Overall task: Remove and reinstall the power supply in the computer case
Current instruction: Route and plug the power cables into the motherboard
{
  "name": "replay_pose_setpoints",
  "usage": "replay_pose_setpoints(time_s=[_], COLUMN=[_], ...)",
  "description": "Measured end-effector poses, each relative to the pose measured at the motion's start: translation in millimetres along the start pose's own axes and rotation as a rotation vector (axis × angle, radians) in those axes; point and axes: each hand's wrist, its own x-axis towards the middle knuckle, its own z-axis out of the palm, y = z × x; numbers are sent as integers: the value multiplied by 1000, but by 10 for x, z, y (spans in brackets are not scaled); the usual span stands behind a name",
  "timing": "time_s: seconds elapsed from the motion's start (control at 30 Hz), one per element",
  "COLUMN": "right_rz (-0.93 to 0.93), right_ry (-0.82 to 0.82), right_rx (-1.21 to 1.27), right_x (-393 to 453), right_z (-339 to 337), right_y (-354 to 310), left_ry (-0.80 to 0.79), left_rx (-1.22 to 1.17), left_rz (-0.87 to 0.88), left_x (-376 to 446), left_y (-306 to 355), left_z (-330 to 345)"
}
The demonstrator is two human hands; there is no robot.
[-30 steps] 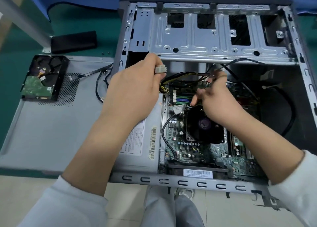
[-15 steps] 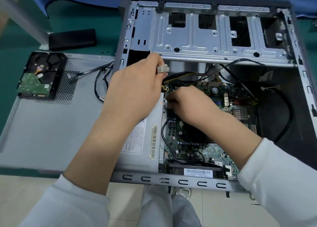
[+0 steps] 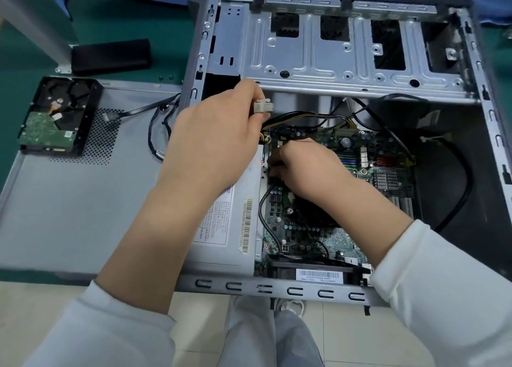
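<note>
The left hand [image 3: 216, 142] is pinching a white plastic connector [image 3: 263, 106]; the right hand [image 3: 307, 170], its fingers curled on the green motherboard [image 3: 388, 178], should be pulling straight.

Single view, head-worn camera, wide-angle. Looks forward and steeply down from above, close over both forearms. Left hand [image 3: 213, 136] and right hand [image 3: 304, 170] near frame centre. Open computer case [image 3: 318, 290] around and beyond hands; detached side panel [image 3: 69, 200] left of left hand. No second view.
</note>
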Motion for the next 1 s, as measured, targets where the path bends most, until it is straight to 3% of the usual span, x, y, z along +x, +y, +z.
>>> replay_pose_setpoints(time_s=[0.8,1.0], right_rz=[82,135], right_ry=[19,-79], right_rx=[38,7], right_x=[10,26], right_z=[1,-19], right_y=[-93,-85], left_ry=[-10,-7], left_rx=[-18,-28], left_rz=[-13,-10], left_x=[5,-2], left_y=[6,2], left_z=[-13,-14])
